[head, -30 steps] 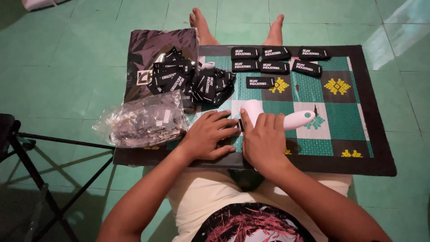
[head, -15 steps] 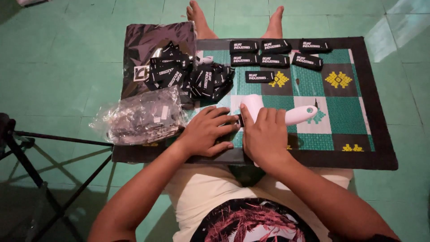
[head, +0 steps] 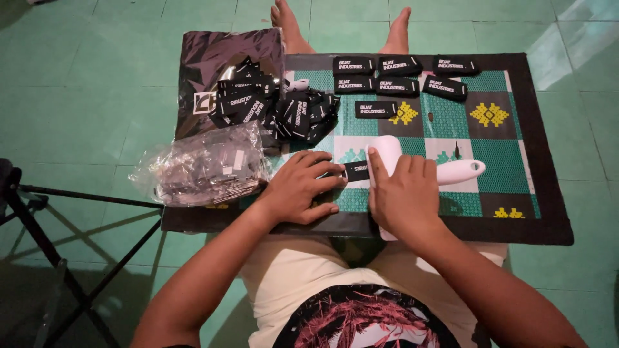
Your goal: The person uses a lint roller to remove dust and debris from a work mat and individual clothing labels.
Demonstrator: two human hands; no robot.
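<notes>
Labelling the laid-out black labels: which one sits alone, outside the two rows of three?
The seventh black label, alone beneath the left end of the second row, beside the yellow motif.
</notes>
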